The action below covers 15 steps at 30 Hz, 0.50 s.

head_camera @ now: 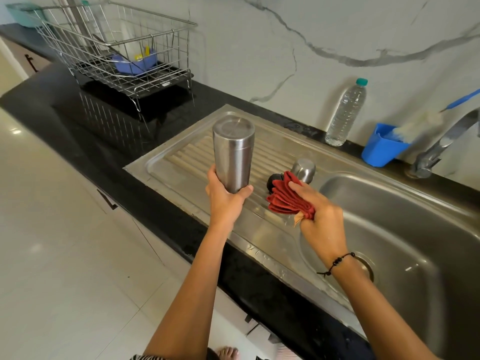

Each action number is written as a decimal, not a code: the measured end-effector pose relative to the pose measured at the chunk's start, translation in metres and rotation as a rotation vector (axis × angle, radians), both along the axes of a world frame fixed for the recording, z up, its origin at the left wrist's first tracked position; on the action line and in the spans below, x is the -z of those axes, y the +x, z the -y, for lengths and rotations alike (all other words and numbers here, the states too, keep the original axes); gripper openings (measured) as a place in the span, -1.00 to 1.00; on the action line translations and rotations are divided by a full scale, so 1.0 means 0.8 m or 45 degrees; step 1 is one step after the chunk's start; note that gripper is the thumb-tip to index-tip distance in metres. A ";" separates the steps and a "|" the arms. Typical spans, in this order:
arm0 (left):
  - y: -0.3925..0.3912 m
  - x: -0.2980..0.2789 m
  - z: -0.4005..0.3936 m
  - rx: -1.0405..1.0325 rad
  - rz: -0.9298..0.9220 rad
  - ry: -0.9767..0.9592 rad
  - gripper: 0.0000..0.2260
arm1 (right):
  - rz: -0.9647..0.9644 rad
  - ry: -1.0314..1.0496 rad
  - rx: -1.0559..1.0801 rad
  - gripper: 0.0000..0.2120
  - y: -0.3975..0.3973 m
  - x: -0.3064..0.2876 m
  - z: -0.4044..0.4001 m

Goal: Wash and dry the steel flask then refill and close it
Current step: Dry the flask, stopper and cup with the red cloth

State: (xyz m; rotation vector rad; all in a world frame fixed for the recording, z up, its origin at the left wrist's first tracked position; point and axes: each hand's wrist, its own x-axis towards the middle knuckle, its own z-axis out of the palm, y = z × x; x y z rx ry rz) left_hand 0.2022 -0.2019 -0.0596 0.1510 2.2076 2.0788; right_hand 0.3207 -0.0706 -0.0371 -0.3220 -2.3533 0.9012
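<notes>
Left hand wrapped around inverted steel flask above draining board, right hand pinching red cloth; possible slip onto 2 caps near cloth, because of wet steel.

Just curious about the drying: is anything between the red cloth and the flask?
Nothing visible: the right hand holds the red cloth beside the steel flask, which the left hand grips, open air between.
</notes>
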 end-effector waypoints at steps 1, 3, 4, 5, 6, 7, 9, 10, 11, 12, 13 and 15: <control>0.000 0.001 0.000 0.006 -0.003 -0.005 -0.29 | 0.003 -0.006 0.003 -0.39 0.000 0.001 0.000; 0.002 0.003 0.001 0.025 -0.015 -0.035 -0.29 | 0.008 -0.018 0.005 -0.40 0.000 0.002 0.001; 0.003 0.004 0.002 0.034 -0.015 -0.058 -0.28 | 0.004 -0.018 0.005 -0.40 0.000 0.003 0.002; 0.003 0.004 0.002 0.040 -0.012 -0.082 -0.27 | 0.000 -0.020 0.003 -0.40 0.000 0.003 0.003; 0.002 0.004 0.003 0.043 -0.008 -0.105 -0.25 | 0.001 -0.030 -0.001 -0.40 0.000 0.003 0.004; 0.002 0.004 0.003 0.044 -0.010 -0.130 -0.25 | 0.007 -0.045 -0.004 -0.40 0.000 0.002 0.005; 0.000 0.004 0.004 0.037 -0.052 -0.192 -0.23 | 0.020 -0.062 -0.011 -0.40 0.000 0.001 0.007; 0.000 0.004 0.005 0.026 -0.082 -0.224 -0.23 | 0.019 -0.062 -0.012 -0.40 0.000 0.000 0.007; 0.000 0.004 0.006 0.021 -0.108 -0.253 -0.22 | 0.013 -0.057 -0.012 -0.40 -0.001 0.000 0.008; 0.001 0.003 0.007 0.024 -0.126 -0.282 -0.21 | 0.009 -0.052 -0.009 -0.41 -0.001 0.000 0.008; 0.002 0.004 0.009 0.028 -0.150 -0.307 -0.20 | 0.012 -0.049 -0.006 -0.41 -0.001 0.000 0.009; 0.007 0.003 0.016 -0.005 -0.316 -0.345 -0.20 | 0.024 -0.059 0.006 -0.41 -0.001 0.000 0.009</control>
